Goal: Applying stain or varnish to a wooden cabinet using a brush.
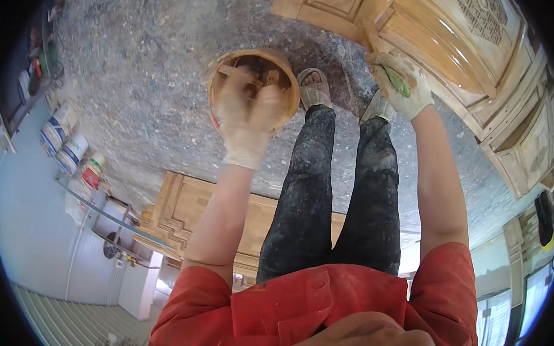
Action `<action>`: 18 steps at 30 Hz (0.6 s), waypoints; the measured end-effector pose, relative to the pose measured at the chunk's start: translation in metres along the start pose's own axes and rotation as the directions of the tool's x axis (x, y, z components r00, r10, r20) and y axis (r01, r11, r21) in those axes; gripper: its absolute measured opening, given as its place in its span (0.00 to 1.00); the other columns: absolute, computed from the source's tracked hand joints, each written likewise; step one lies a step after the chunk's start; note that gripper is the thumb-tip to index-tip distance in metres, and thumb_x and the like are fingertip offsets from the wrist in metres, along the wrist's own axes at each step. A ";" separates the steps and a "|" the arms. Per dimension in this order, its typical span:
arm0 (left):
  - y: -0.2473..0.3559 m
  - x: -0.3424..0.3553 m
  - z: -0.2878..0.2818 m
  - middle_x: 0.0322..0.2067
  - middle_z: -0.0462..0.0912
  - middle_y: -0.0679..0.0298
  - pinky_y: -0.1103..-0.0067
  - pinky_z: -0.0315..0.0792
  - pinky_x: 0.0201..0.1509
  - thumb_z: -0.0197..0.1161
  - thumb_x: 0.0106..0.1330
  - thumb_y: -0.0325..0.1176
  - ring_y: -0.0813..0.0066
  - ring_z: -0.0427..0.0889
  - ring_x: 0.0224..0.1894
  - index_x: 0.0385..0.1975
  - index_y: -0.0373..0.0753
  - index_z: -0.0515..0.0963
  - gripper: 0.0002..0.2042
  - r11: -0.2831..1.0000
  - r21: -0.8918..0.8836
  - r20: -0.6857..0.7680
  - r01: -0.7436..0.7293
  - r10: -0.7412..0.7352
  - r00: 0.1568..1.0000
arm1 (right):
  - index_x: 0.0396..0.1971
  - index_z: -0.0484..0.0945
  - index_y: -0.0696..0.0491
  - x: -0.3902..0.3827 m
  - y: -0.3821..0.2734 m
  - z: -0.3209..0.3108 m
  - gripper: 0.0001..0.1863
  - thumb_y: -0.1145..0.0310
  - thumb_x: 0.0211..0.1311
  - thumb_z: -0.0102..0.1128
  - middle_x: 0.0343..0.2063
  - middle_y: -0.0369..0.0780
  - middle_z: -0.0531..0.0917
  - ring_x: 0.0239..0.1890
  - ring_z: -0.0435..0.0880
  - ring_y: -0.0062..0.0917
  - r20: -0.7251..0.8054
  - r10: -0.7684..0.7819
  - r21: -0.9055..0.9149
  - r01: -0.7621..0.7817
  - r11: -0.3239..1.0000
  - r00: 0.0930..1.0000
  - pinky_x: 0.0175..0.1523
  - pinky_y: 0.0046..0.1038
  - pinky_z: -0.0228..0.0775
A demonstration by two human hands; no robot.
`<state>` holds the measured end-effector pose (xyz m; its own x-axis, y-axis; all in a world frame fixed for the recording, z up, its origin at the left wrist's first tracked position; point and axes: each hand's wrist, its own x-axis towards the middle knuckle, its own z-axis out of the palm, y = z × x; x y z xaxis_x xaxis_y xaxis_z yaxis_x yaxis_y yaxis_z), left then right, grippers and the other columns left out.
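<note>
My left hand (247,119), in a pale work glove, reaches over a round bucket (290,108) with a brown-stained rim. Motion smears its fingers, so I cannot tell whether they hold anything. Inside the bucket, dark brown contents show partly around the hand. My right hand (404,86), in a stained pale glove, is closed around a slim green piece (396,81) whose kind is unclear. Its fingertips are at the edge of a carved wooden panel (443,47), which has a glossy, wet-looking amber surface.
My sandalled feet (315,88) stand on a paint-spattered floor (152,62). Another wooden panel (189,212) lies behind my legs. Several paint buckets (72,152) line the left wall. More carved wood pieces (532,134) extend along the right.
</note>
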<state>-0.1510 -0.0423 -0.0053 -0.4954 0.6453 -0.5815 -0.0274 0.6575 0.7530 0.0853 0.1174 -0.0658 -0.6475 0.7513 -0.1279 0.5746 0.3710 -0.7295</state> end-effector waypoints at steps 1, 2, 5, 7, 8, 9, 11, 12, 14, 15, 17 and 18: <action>0.024 -0.004 0.022 0.45 0.76 0.53 0.76 0.71 0.50 0.60 0.52 0.24 0.64 0.76 0.44 0.49 0.31 0.72 0.21 0.989 0.135 0.028 -0.060 0.056 0.998 | 0.36 0.82 0.49 0.000 -0.003 -0.002 0.11 0.74 0.51 0.59 0.32 0.38 0.84 0.32 0.81 0.29 0.024 -0.005 -0.016 0.005 1.000 1.000 0.38 0.27 0.73; 0.052 -0.015 0.040 0.45 0.76 0.53 0.74 0.70 0.52 0.61 0.50 0.24 0.62 0.76 0.45 0.49 0.31 0.72 0.23 0.965 0.072 0.110 -0.252 0.243 0.964 | 0.36 0.82 0.49 -0.001 -0.005 -0.005 0.11 0.74 0.51 0.59 0.32 0.37 0.84 0.32 0.81 0.30 0.047 -0.007 -0.033 0.008 0.999 0.999 0.38 0.27 0.73; 0.127 -0.051 0.077 0.45 0.76 0.50 0.70 0.68 0.54 0.62 0.44 0.21 0.62 0.74 0.49 0.48 0.33 0.74 0.24 0.748 -0.211 0.162 -0.630 0.662 0.732 | 0.36 0.81 0.48 0.011 -0.008 -0.005 0.10 0.73 0.52 0.58 0.32 0.36 0.83 0.33 0.81 0.30 0.063 -0.014 0.028 0.012 1.000 0.998 0.38 0.28 0.73; 0.168 -0.063 0.100 0.44 0.77 0.50 0.71 0.68 0.56 0.61 0.46 0.22 0.60 0.74 0.50 0.50 0.31 0.72 0.26 0.808 -0.561 0.513 -0.183 0.512 0.689 | 0.35 0.81 0.47 0.010 0.005 -0.022 0.09 0.71 0.53 0.57 0.32 0.35 0.83 0.34 0.81 0.30 -0.004 0.044 0.127 -0.044 0.991 0.999 0.39 0.29 0.73; 0.168 -0.069 0.106 0.44 0.77 0.50 0.71 0.68 0.56 0.61 0.46 0.22 0.60 0.74 0.50 0.50 0.31 0.72 0.26 0.812 -0.557 0.514 -0.175 0.503 0.695 | 0.35 0.82 0.46 0.006 0.007 -0.027 0.09 0.70 0.54 0.57 0.32 0.34 0.83 0.35 0.81 0.30 -0.038 0.076 0.187 -0.067 0.980 0.996 0.39 0.29 0.73; 0.175 -0.081 0.118 0.45 0.77 0.50 0.71 0.68 0.56 0.62 0.46 0.22 0.60 0.74 0.50 0.50 0.31 0.71 0.26 0.822 -0.542 0.515 -0.174 0.489 0.704 | 0.35 0.82 0.46 0.005 0.007 -0.026 0.09 0.70 0.54 0.57 0.32 0.34 0.83 0.35 0.81 0.30 -0.033 0.077 0.196 -0.069 0.978 0.997 0.39 0.29 0.73; 0.178 -0.090 0.136 0.45 0.76 0.50 0.71 0.68 0.56 0.62 0.46 0.23 0.60 0.74 0.50 0.51 0.31 0.71 0.26 0.836 -0.520 0.525 -0.177 0.476 0.706 | 0.36 0.81 0.45 0.002 0.003 -0.018 0.09 0.68 0.55 0.56 0.34 0.33 0.82 0.37 0.81 0.30 -0.034 -0.059 -0.034 0.058 0.998 0.998 0.40 0.30 0.73; 0.179 -0.097 0.137 0.45 0.76 0.50 0.72 0.68 0.56 0.62 0.46 0.23 0.60 0.74 0.50 0.51 0.30 0.70 0.27 0.840 -0.512 0.535 -0.180 0.476 0.698 | 0.36 0.81 0.45 0.002 0.004 -0.017 0.09 0.67 0.55 0.55 0.35 0.32 0.82 0.37 0.81 0.30 -0.029 -0.123 -0.157 0.117 0.981 0.992 0.40 0.30 0.73; 0.175 -0.093 0.145 0.46 0.76 0.50 0.72 0.69 0.56 0.63 0.46 0.23 0.60 0.74 0.50 0.51 0.30 0.70 0.27 0.852 -0.491 0.560 -0.183 0.470 0.682 | 0.36 0.81 0.45 -0.001 0.015 -0.028 0.09 0.67 0.56 0.55 0.36 0.32 0.81 0.38 0.81 0.30 -0.030 -0.171 -0.280 0.156 0.947 0.985 0.40 0.31 0.73; 0.178 -0.103 0.155 0.46 0.75 0.50 0.72 0.69 0.55 0.63 0.46 0.23 0.60 0.74 0.50 0.52 0.30 0.69 0.28 0.859 -0.478 0.575 -0.183 0.464 0.674 | 0.37 0.81 0.44 -0.001 0.022 -0.038 0.10 0.67 0.56 0.55 0.37 0.31 0.81 0.38 0.81 0.30 -0.002 -0.199 -0.377 0.184 0.908 0.980 0.41 0.30 0.73; 0.177 -0.104 0.155 0.47 0.75 0.50 0.72 0.69 0.55 0.63 0.46 0.23 0.60 0.74 0.51 0.52 0.30 0.69 0.28 0.876 -0.448 0.605 -0.180 0.445 0.660 | 0.39 0.81 0.44 0.000 0.039 -0.060 0.11 0.69 0.56 0.55 0.37 0.31 0.81 0.37 0.80 0.28 0.067 -0.241 -0.549 0.238 0.802 0.968 0.41 0.28 0.73; 0.178 -0.105 0.163 0.47 0.75 0.50 0.72 0.69 0.55 0.64 0.46 0.24 0.60 0.74 0.51 0.52 0.30 0.68 0.28 0.885 -0.431 0.619 -0.178 0.433 0.656 | 0.40 0.81 0.44 -0.003 0.046 -0.071 0.12 0.70 0.56 0.55 0.37 0.31 0.81 0.36 0.80 0.27 0.108 -0.255 -0.621 0.266 0.737 0.961 0.41 0.27 0.73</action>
<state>0.0375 0.0699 0.1400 0.2005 0.9484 -0.2458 -0.3101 0.2994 0.9023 0.1491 0.1711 -0.0512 -0.8229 0.5681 -0.0096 0.5626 0.8122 -0.1541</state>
